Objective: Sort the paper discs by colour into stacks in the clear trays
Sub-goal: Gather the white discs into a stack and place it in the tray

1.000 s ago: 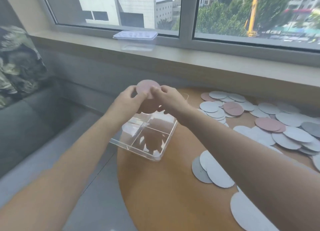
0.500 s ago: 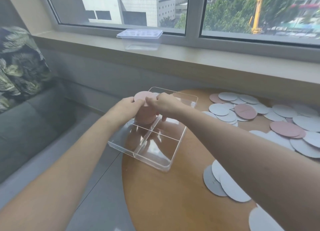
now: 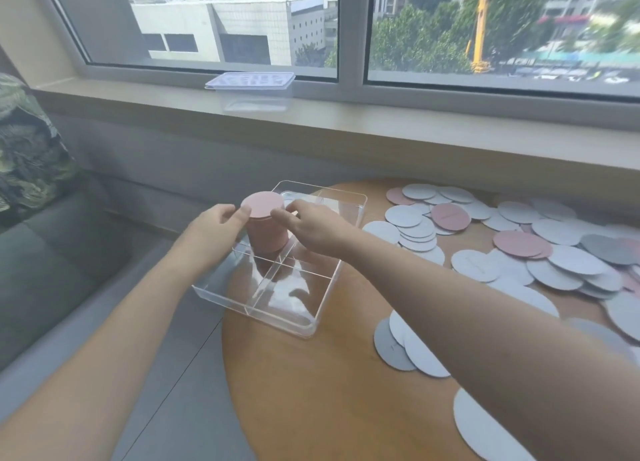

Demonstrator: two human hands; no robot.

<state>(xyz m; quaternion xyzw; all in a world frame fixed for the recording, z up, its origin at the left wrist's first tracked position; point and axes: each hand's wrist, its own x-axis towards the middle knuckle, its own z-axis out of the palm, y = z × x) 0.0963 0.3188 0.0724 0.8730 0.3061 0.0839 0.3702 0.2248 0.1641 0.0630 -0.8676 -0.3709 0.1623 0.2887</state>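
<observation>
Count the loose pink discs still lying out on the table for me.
At least 3 clearly: one at the pile's far-left edge, one just right of it, one further right, mid-pile. Pink edges near the right border suggest more lie buried under white discs.

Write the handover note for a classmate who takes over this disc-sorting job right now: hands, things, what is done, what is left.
Left hand and right hand: both hold the pink stack from opposite sides, in the far-left compartment of the clear tray at the round table's left edge.
Done: one pink stack gathered and in the tray; whether its base rests on the floor cannot be told.
Left: the tray's other compartments look empty. Loose discs, mostly pale grey with a few pink, lie scattered on the table to the right and need sorting.
</observation>
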